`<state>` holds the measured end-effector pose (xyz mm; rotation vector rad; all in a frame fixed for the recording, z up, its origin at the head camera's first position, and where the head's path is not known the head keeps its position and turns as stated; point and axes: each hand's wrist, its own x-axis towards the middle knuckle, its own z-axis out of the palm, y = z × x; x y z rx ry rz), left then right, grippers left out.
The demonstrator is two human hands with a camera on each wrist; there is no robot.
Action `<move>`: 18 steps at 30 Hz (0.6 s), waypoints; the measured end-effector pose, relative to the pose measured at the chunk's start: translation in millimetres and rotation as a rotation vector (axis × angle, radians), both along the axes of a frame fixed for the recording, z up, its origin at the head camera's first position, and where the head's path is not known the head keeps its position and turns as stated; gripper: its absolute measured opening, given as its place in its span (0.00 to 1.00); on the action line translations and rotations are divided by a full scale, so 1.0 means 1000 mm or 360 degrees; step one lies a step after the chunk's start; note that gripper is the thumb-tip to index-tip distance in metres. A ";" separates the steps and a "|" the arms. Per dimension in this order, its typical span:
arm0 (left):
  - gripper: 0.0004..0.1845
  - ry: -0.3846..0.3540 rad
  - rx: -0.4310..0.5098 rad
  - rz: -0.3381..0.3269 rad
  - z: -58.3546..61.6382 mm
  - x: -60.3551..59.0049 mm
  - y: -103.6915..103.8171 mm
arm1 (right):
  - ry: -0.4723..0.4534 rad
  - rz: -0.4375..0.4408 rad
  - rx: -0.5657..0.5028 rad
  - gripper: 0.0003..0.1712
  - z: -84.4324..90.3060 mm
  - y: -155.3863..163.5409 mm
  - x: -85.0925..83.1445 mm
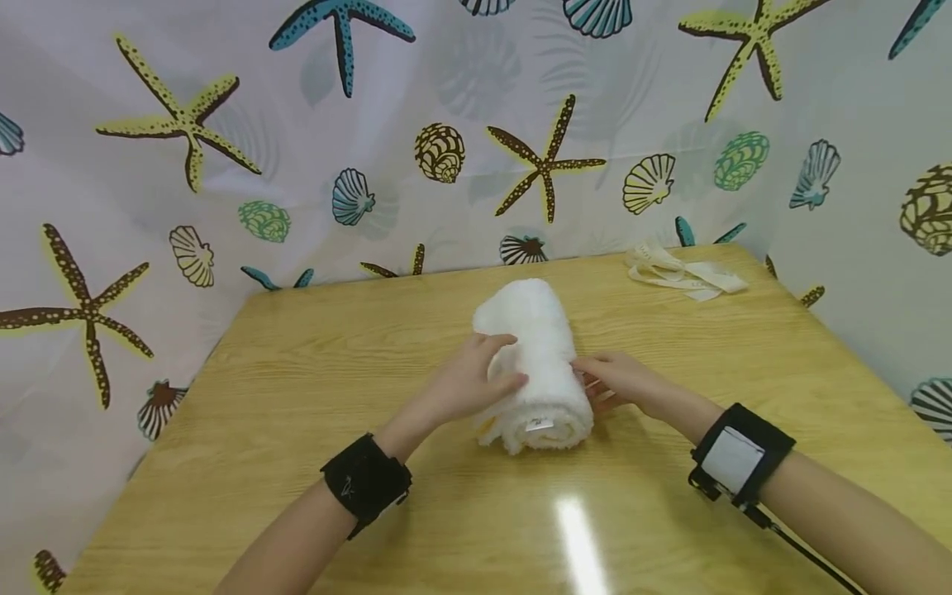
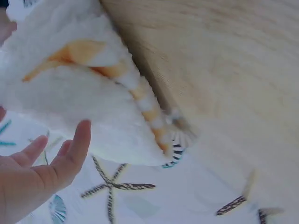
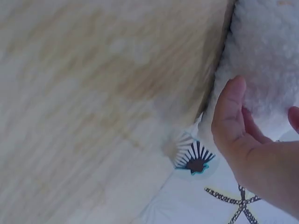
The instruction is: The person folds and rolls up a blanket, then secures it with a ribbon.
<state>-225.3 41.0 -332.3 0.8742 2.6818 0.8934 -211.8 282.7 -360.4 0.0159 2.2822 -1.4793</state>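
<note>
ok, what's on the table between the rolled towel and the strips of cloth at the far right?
Nothing: in the head view only bare table lies between the rolled towel and the cloth strips.

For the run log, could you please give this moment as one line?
left hand on rolled white fluffy towel | right hand touching its side | wooden table | cream cloth strips far right
</note>
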 end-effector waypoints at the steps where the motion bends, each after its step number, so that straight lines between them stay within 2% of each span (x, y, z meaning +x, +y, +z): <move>1: 0.34 0.0041 -0.0046 -0.0027 0.001 0.004 0.001 | 0.0016 0.0028 0.0015 0.30 0.001 0.002 -0.003; 4: 0.40 0.0134 -0.0147 -0.0114 -0.005 0.013 0.004 | 0.0058 0.0121 0.0055 0.28 0.003 0.009 -0.012; 7: 0.40 0.0194 -0.0135 -0.0141 -0.016 0.018 0.003 | 0.0101 0.0173 0.0099 0.27 0.005 0.018 -0.024; 9: 0.38 0.0247 -0.0112 -0.0119 -0.023 0.018 0.001 | 0.0147 0.0145 0.0148 0.28 0.008 0.028 -0.037; 11: 0.37 0.0241 -0.0080 -0.0082 -0.025 0.019 -0.002 | 0.0238 0.0062 0.0230 0.28 0.011 0.043 -0.054; 13: 0.35 0.0200 -0.0063 -0.0049 -0.026 0.019 -0.004 | 0.0403 -0.0016 0.0441 0.27 0.015 0.060 -0.073; 15: 0.35 0.0134 -0.0060 -0.0022 -0.026 0.019 -0.006 | 0.0564 -0.0078 0.0741 0.25 0.017 0.078 -0.091; 18: 0.33 0.0076 -0.0069 -0.0013 -0.026 0.019 -0.007 | 0.0726 -0.0136 0.1183 0.18 0.017 0.100 -0.115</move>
